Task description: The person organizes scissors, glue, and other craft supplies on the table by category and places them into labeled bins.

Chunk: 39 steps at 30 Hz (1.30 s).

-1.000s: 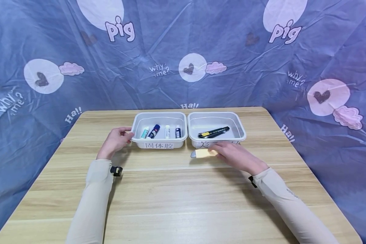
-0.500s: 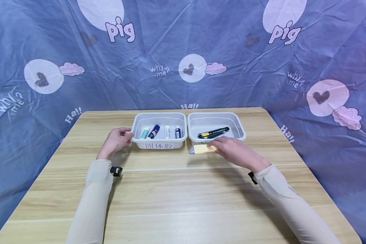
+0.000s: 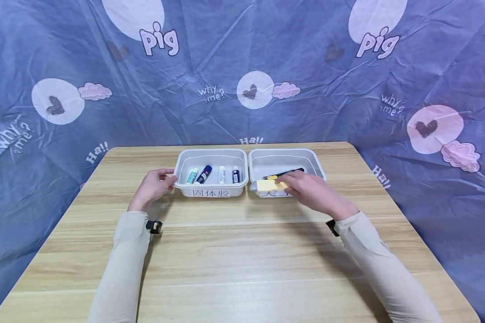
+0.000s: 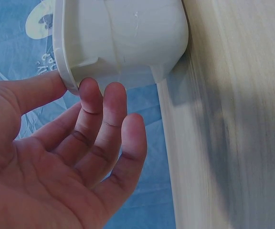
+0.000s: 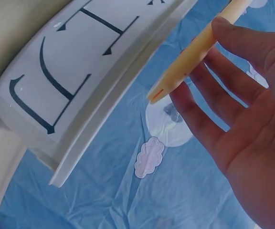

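Note:
My right hand (image 3: 313, 193) pinches a pale yellow utility knife (image 3: 268, 185) with a grey end, thumb on one side and fingertips on the other. It holds the knife in the air over the front rim of the right white tub (image 3: 321, 168), apart from the rim in the right wrist view. Black-and-yellow utility knives (image 3: 284, 174) lie in that tub, partly hidden by the hand and the held knife. At the left tub (image 4: 128, 38), my left hand (image 4: 75, 152) pinches the rim between thumb and fingers. Several glue sticks (image 3: 204, 174) lie inside the left tub.
Both tubs stand side by side near the back of the wooden table (image 3: 226, 260), with paper labels (image 3: 210, 193) on their fronts. A blue printed cloth (image 3: 210, 116) hangs behind the table and along its sides.
My right hand has raised the yellow utility knife from in front of the right tub to above its front rim. My left hand and both tubs have stayed in place.

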Available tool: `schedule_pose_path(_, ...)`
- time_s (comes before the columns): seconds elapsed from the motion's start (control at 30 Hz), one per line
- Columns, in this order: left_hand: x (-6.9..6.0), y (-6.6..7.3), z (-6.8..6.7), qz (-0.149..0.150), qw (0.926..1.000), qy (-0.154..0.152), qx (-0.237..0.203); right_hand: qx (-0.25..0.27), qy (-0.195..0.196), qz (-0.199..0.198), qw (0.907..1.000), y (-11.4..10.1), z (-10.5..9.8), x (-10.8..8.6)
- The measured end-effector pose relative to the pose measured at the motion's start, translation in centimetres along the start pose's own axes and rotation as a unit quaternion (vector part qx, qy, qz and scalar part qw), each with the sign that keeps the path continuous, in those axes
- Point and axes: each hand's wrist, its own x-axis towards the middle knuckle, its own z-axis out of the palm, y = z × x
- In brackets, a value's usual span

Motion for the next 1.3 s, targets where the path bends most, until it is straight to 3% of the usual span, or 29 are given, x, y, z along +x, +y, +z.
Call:
schedule_pose_path(0.4,0.0,0.1,0.1,0.0,1.0,0.001,-0.001,0.024,0.047,0.032,0.9981,1.6,-0.6,0.7)
schedule_pose_path(1.3,-0.1,0.2,0.0,-0.007,1.0,-0.001,-0.004,0.05,0.045,0.114,0.9912,4.3,0.1,0.2)
